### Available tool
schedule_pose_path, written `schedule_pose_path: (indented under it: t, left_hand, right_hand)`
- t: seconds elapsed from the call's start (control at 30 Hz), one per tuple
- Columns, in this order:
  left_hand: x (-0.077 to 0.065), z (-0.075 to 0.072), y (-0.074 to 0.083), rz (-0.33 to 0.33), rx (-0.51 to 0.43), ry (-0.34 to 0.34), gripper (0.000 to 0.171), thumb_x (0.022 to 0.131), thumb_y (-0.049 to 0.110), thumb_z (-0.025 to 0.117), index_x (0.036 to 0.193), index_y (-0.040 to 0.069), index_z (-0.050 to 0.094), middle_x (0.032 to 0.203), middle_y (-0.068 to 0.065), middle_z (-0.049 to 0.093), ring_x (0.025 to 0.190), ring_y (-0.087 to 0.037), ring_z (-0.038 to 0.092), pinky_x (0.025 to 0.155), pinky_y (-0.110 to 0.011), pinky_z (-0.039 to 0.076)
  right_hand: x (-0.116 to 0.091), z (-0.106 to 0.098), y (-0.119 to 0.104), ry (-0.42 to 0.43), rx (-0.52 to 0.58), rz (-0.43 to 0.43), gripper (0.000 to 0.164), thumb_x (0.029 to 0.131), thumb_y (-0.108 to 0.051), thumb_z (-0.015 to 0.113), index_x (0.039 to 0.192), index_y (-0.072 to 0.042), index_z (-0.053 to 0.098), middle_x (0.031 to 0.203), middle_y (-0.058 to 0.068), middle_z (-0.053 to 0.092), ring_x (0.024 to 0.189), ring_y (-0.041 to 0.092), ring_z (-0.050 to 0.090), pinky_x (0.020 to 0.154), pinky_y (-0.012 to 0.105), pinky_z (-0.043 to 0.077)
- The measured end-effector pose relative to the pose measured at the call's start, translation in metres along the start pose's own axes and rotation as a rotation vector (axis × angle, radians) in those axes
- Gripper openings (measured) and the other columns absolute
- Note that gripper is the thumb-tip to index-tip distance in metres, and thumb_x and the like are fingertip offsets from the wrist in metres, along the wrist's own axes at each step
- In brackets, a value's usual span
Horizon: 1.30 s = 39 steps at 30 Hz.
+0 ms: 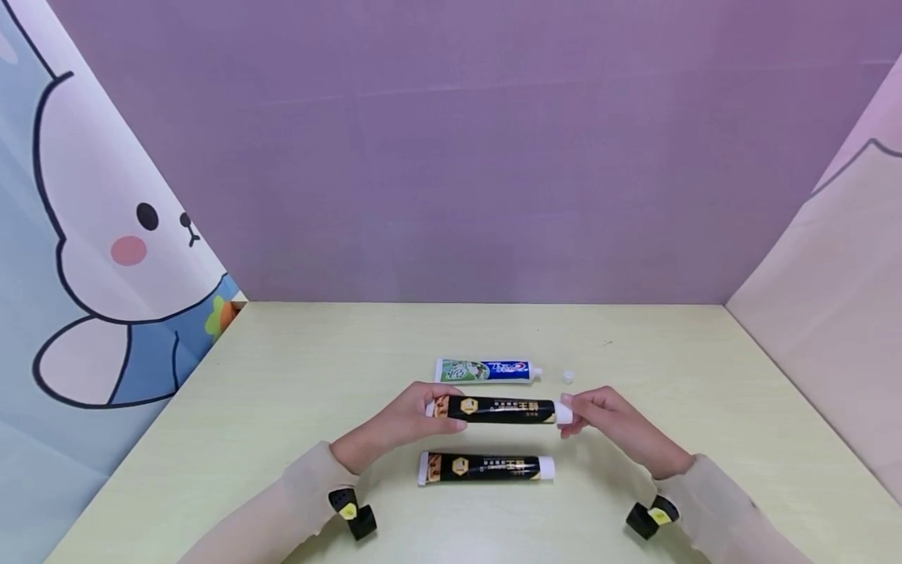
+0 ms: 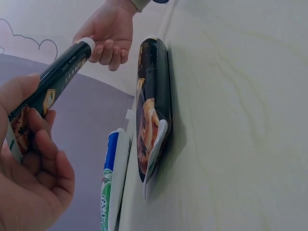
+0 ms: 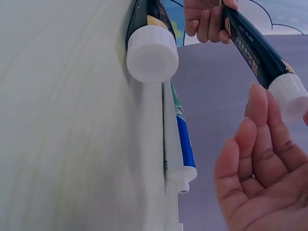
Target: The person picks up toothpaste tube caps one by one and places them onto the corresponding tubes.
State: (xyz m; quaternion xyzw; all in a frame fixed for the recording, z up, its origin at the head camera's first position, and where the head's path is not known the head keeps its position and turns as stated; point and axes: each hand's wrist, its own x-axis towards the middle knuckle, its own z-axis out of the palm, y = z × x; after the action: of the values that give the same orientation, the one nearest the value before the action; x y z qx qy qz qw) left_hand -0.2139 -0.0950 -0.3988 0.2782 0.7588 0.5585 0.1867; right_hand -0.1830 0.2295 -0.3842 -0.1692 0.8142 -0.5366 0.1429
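Note:
A black toothpaste tube [image 1: 503, 410] with gold print is held level above the table between both hands. My left hand [image 1: 416, 415] grips its flat crimped end, thumb on one side and curled fingers on the other. At the opposite end, my right hand [image 1: 602, 411] pinches the white cap [image 3: 288, 94] between thumb and fingertips. The cap sits on the tube. Closer to me lies a second black toothpaste tube [image 1: 489, 468], its white cap pointing right. Beyond the held tube lies a green and blue toothpaste tube [image 1: 486, 371] with its nozzle bare.
A small white cap [image 1: 568, 377] stands on the pale wooden table [image 1: 338, 345], just right of the bare nozzle. Behind the table rises a purple backdrop [image 1: 479, 180]. Printed cloth with a cartoon animal [image 1: 120, 211] hangs along the left side.

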Motion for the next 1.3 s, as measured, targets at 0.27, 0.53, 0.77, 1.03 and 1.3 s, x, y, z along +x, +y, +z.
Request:
schedule_pose_path:
  t: [0.27, 0.53, 0.77, 1.03, 1.3]
  left_hand:
    - [-0.002, -0.001, -0.002, 0.007, -0.014, -0.009, 0.031, 0.085, 0.014, 0.069, 0.114, 0.004, 0.064, 0.095, -0.005, 0.069, 0.078, -0.010, 0.059, 0.076, -0.027, 0.050]
    - [-0.001, -0.001, 0.000, -0.009, -0.023, -0.006, 0.035, 0.085, 0.018, 0.069, 0.117, 0.005, 0.063, 0.100, -0.010, 0.069, 0.085, -0.011, 0.061, 0.082, -0.027, 0.049]
    - [0.000, -0.003, -0.001, 0.000, -0.024, -0.008, 0.035, 0.086, 0.016, 0.069, 0.116, 0.000, 0.062, 0.091, -0.004, 0.068, 0.076, -0.010, 0.057, 0.076, -0.027, 0.049]
    - [-0.001, -0.001, -0.004, -0.029, -0.029, 0.008, 0.034, 0.085, 0.016, 0.069, 0.116, 0.001, 0.062, 0.092, -0.006, 0.069, 0.072, -0.008, 0.057, 0.071, -0.027, 0.050]
    - [-0.001, -0.002, -0.005, -0.012, -0.038, 0.001, 0.034, 0.085, 0.016, 0.069, 0.115, 0.002, 0.063, 0.094, -0.010, 0.069, 0.074, -0.009, 0.057, 0.073, -0.026, 0.049]
  right_hand:
    - [0.002, 0.002, 0.004, -0.007, -0.004, -0.010, 0.046, 0.102, -0.032, 0.040, 0.085, 0.004, 0.063, 0.083, 0.010, 0.070, 0.083, 0.023, 0.065, 0.090, 0.043, 0.039]
    - [-0.003, -0.006, 0.008, -0.036, -0.014, -0.100, 0.055, 0.105, -0.032, 0.022, 0.087, 0.002, 0.061, 0.087, 0.011, 0.070, 0.086, 0.023, 0.065, 0.083, 0.029, 0.048]
    - [-0.005, -0.007, 0.010, 0.035, -0.035, -0.149, 0.030, 0.102, -0.018, 0.039, 0.116, 0.003, 0.057, 0.100, 0.011, 0.061, 0.092, 0.017, 0.058, 0.082, 0.029, 0.048]
    - [-0.001, 0.000, 0.011, 0.067, -0.049, -0.273, 0.036, 0.084, -0.005, 0.068, 0.117, 0.001, 0.055, 0.112, 0.010, 0.057, 0.095, 0.010, 0.057, 0.081, 0.024, 0.050]
    - [0.002, 0.002, 0.011, 0.098, -0.057, -0.304, 0.033, 0.082, -0.005, 0.071, 0.111, 0.000, 0.058, 0.107, 0.002, 0.060, 0.093, 0.008, 0.058, 0.080, 0.024, 0.050]
